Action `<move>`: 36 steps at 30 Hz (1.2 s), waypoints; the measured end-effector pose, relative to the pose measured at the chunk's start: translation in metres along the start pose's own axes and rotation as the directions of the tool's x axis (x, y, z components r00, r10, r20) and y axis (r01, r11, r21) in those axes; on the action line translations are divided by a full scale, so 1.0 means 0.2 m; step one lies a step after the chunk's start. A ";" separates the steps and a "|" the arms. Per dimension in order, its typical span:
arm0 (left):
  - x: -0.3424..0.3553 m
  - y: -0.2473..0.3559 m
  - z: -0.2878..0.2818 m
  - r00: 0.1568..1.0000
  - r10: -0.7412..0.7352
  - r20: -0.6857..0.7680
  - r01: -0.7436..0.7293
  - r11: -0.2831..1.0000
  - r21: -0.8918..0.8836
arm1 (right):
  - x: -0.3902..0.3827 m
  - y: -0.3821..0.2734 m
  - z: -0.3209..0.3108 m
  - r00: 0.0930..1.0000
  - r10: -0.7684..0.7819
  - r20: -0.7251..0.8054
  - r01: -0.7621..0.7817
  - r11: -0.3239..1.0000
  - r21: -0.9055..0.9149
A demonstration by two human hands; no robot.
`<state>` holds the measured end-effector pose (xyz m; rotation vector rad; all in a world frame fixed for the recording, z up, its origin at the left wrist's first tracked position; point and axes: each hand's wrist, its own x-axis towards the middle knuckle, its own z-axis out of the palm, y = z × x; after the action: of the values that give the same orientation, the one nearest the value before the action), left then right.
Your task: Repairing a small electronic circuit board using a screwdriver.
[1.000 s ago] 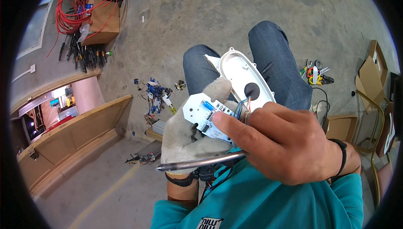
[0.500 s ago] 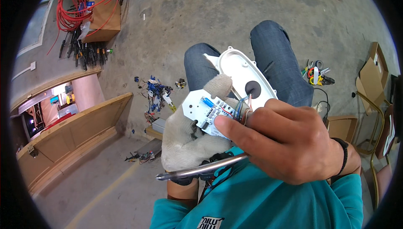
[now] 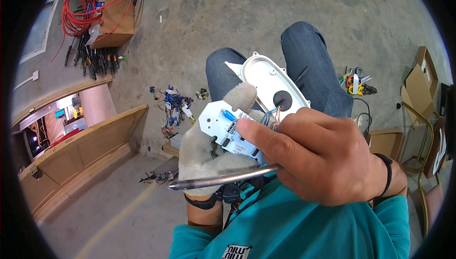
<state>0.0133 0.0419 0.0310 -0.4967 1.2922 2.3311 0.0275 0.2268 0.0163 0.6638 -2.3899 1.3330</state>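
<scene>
A white circuit board point(image 3: 216, 121) with a blue component and small dark parts lies in my left hand point(image 3: 195, 157), which wears a pale knitted glove and is closed around it. Thin coloured wires point(image 3: 270, 115) run from the board's right side toward a white plastic housing point(image 3: 267, 76) with a round dark pad, tilted above my lap. My bare right hand point(image 3: 327, 157) presses a fingertip on the board's components. The same hand grips a screwdriver point(image 3: 223, 179); its metal shaft points left below the board, and its handle is hidden in the palm.
Blue connectors and wires point(image 3: 175, 104) lie on the floor to the left. Scissors and tape point(image 3: 356, 82) are at the right, near open cardboard point(image 3: 420, 85) and a gold-framed chair point(image 3: 430, 154). A box with red cable point(image 3: 114, 23) stands far left, above a wooden door point(image 3: 85, 149).
My right fingertip has shifted up and left on the board, nearer the blue component. The board, housing and screwdriver have moved slightly left in view, and the screwdriver shaft sits a little higher.
</scene>
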 end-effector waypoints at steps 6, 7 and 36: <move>-0.01 0.02 -0.02 0.990 -0.122 0.075 0.142 0.907 -0.396 | 0.01 0.01 -0.02 0.997 -0.056 0.058 0.054 0.998 0.033; -0.01 0.02 -0.03 0.987 -0.146 0.064 0.160 0.904 -0.397 | 0.01 0.01 -0.01 0.999 -0.024 0.045 0.023 0.999 0.032; 0.03 0.03 -0.04 0.987 0.017 0.157 -0.096 0.857 0.506 | 0.05 0.04 -0.07 0.983 0.146 0.113 -0.170 0.954 0.245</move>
<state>0.0056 0.0337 0.0289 -0.1071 1.7853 1.9019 0.0152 0.2395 0.0218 0.6242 -2.4103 1.7336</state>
